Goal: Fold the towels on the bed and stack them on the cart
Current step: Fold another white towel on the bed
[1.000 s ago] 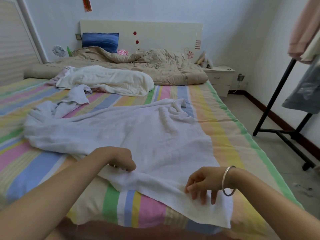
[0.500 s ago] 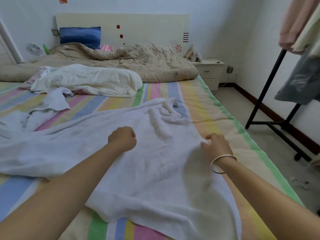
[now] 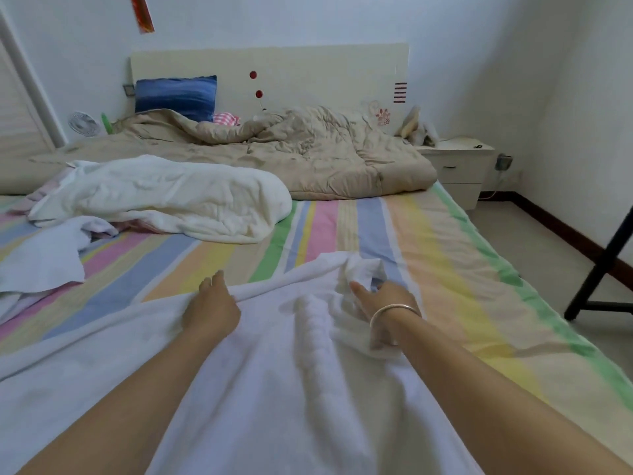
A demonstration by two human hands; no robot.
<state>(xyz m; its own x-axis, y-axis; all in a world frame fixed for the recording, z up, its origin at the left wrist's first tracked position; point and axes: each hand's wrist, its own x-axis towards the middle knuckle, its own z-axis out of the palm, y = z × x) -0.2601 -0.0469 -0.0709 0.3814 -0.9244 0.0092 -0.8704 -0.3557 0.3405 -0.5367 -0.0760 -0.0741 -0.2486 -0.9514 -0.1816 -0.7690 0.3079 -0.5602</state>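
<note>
White towel [image 3: 291, 389], head view, the only view given. Spread over near end of bed [image 3: 445, 269], running out of frame at bottom & lower L, so full extent not visible. Long raised wrinkle down its middle, btw the two forearms. Far R corner bunched into a crumpled lump. Blur over the near cloth, weave not readable.

L hand [image 3: 210, 311]: at towel's far hem, back of hand up, fingers [image 3: 214, 281] close together & reaching past hem onto striped sheet. Thumb & underside hidden, so can't tell whether pinching hem or just pressing on it.

R hand [image 3: 387, 298]: at the bunched corner, silver bangle [image 3: 394, 311] on wrist. Thumb out toward L, other fingers tucked into the folds & mostly hidden. Appears to grip the lump.

Further up bed, well apart from both hands: second white towel [image 3: 44, 258] crumpled at L edge, partly cut off by frame. Cream cloth heap [image 3: 164, 197] just behind it, touching. Bit of pink under the heap, too little showing to identify. Beige quilt [image 3: 274, 156] rumpled across head of bed, covering lower part of blue pillow [image 3: 176, 97] against headboard [image 3: 308, 73]. Nightstand [image 3: 459, 166] beside bed on R. Black rack leg [image 3: 603, 269] at R edge, top cut off.
</note>
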